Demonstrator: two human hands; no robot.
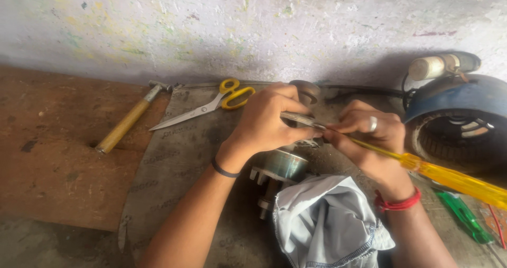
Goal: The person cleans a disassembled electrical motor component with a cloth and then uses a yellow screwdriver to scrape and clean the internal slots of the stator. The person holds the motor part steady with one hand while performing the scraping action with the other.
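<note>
Far left on the brown wooden bench there's a wooden-handled hammer lying at a slant, head toward the wall. Next to it, on the grey rubbery mat, sits a pair of yellow-handled scissors, blades pointing left.

Middle of the shot: the left hand is clenched around a flat grey metal piece, pinching it over the round silvery motor body that rests on the mat right under both hands, its stubby legs pointing down-left toward the camera. A crumpled pale grey cloth covers the near side of it.

The right hand, silver ring and red thread at the wrist, is closed around the shaft of a yellow transparent-handled screwdriver. Its long axis runs from lower right up to the left, tip aimed at the spot where the two hands meet; the tip itself is hidden by fingers, so can't say exactly what it's seated in.

Looks to me like the prying or unscrewing stage on the top of the motor. I'd guess the next bit needs the left hand keeping that metal piece steady while the driver gets careful pressure.

Far right: a blue round fan housing and a green-handled tool
</note>
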